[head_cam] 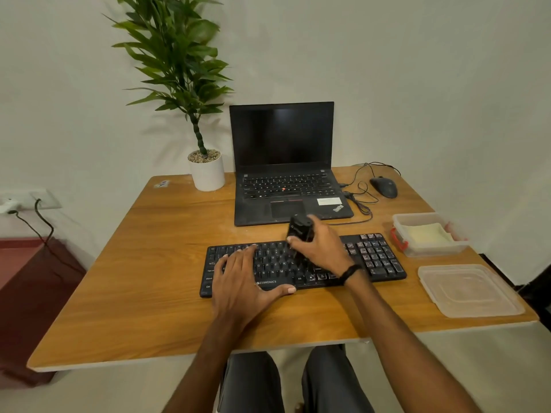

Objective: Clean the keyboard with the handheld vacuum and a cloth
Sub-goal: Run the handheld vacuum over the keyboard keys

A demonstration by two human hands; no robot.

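Observation:
A black keyboard lies across the front of the wooden table. My left hand rests flat on the keyboard's left half, fingers straight and thumb along the front edge. My right hand grips a small black handheld vacuum upright over the middle keys, its lower end down at the keys. A pale yellow cloth lies folded inside a clear plastic container at the right of the keyboard.
An open black laptop stands behind the keyboard, with a wired mouse and its cable to the right. A potted plant is at the back left. The container's clear lid lies at the front right corner.

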